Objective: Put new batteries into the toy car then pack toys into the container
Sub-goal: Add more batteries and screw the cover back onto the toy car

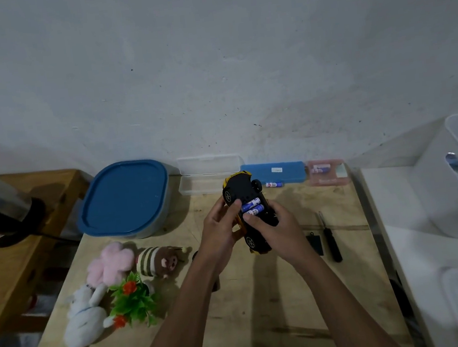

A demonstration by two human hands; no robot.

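The toy car (pixel 250 213) is held inverted above the tabletop (pixel 263 297), gripped by the left hand (pixel 221 230) and right hand (pixel 273 229); batteries (pixel 251 207) are seated in its compartment.

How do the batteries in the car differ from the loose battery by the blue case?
The batteries in the car sit paired in the upturned toy car's open bay; the loose battery lies alone on the table. Left hand and right hand thumbs touch the batteries in the car; the loose battery is untouched. Both are blue-and-white.
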